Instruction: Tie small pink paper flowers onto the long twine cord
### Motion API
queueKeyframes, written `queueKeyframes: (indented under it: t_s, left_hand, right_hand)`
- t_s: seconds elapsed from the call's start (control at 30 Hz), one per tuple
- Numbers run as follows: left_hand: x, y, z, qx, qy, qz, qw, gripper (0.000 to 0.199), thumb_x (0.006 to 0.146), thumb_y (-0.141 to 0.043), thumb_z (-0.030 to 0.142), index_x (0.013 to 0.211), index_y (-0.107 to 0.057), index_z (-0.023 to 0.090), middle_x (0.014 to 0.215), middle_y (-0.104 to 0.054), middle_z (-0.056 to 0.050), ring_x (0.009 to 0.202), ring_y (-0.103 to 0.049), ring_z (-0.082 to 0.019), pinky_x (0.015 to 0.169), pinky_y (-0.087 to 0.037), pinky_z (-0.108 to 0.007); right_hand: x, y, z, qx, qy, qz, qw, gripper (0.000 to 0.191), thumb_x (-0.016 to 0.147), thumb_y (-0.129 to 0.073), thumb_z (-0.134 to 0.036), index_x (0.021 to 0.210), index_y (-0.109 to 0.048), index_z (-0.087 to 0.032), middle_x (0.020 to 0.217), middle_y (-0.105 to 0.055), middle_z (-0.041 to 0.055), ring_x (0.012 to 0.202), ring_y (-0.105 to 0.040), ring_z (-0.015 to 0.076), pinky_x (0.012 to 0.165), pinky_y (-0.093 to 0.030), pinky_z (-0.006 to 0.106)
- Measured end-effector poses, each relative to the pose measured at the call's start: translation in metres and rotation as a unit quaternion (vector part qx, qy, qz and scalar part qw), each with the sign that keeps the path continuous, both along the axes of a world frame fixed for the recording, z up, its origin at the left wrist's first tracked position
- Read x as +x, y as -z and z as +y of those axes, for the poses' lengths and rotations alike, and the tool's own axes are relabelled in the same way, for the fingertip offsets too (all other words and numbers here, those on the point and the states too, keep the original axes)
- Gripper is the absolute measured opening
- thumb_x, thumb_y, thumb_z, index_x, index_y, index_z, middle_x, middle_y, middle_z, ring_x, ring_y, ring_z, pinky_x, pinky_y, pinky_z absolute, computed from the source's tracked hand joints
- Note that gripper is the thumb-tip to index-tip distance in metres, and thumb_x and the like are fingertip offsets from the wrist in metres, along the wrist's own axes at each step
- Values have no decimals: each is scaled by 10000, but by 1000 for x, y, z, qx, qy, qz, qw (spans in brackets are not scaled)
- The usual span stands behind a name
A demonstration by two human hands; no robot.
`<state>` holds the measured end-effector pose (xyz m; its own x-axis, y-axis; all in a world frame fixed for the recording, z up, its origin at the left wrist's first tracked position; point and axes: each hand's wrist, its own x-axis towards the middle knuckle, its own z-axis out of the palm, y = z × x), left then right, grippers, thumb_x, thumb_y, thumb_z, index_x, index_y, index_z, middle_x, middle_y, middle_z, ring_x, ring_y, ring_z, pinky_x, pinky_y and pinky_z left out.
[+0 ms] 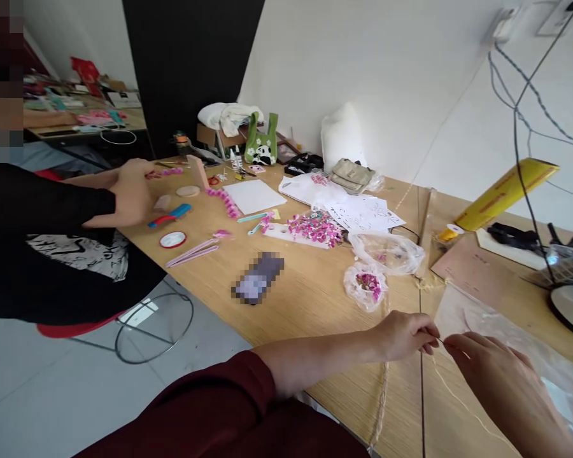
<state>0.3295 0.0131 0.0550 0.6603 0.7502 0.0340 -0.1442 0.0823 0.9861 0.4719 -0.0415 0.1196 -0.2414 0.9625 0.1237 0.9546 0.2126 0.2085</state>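
At the far left of my feed, a co-worker's hand (136, 191) was over the counter (305, 296), beside a blue-and-red hand tool (170, 215). Next came a round white roll (172, 240) with a red rim, some thin pink strips (191, 252) and a purple floral garland (223, 201) that looked already made up. A smartphone (258, 278) lay nearer the counter's front edge.

Further right, a heap of pink florets (315, 229) sat loose on a white tray, and a clear plastic bag (351, 286) held more; I judged these not yet worked in. A braided cord (381, 404) hung over the front edge, its plaiting done along the visible length.

Then came my left hand (401, 334), its fingers pinched on a thin thread (440, 342). The thread spanned the small gap to my right hand (499, 372), whose fingertips had closed on it too. A pale yellow strand (463, 397) trailed below, over the counter. I took the handling of the thread to be midway, with no finished knot visible; I could not tell whether one had begun. Beyond stood a spool of yellow thread (451, 233).
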Motion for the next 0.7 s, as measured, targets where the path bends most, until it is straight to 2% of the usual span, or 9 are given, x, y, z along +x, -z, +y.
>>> queueKeyframes:
  t_s: [0.23, 0.43, 0.53, 0.63, 0.7]
  left_hand:
    - [2, 0, 3, -92, 14, -35, 995, 49, 780, -477, 126, 808, -515, 134, 684, -536, 25, 555, -525, -46, 693, -471, -258]
    - [5, 2, 5, -169, 33, -66, 983, 71, 777, -463, 71, 741, -468, 132, 626, -538, 34, 514, -534, -50, 775, -463, -341]
    - [3, 4, 5, -179, 46, -91, 979, 60, 753, -544, 137, 754, -484, 127, 643, -560, 21, 543, -556, -63, 807, -453, -363]
    - [2, 7, 5, -171, 47, -114, 978, 311, 606, -712, 300, 762, -511, 120, 666, -573, 7, 564, -570, -85, 798, -456, -370]
    - [3, 8, 6, -170, 39, -118, 978, 417, 515, -752, 378, 741, -512, 124, 657, -573, 8, 545, -566, -90, 761, -463, -363]
  right_hand:
    - [3, 1, 7, -38, -5, -8, 999, 225, 782, -427, -292, 630, -587, -250, 706, -626, 58, 738, -580, 242, 621, -338, 358]
    - [-7, -7, 9, -78, 23, -31, 996, 177, 720, -468, -215, 574, -555, -262, 669, -617, 64, 729, -589, 249, 606, -348, 367]
    - [-9, -8, 9, -78, 29, -24, 996, 174, 720, -480, -236, 562, -549, -255, 652, -612, 79, 676, -589, 244, 591, -352, 367]
    - [-8, -6, 9, -65, 29, -13, 997, 156, 708, -490, -251, 562, -545, -255, 645, -611, 86, 678, -594, 247, 590, -352, 369]
    - [-7, -5, 9, -64, 23, -10, 998, 140, 691, -506, -266, 556, -539, -260, 641, -609, 89, 684, -592, 250, 587, -350, 371]
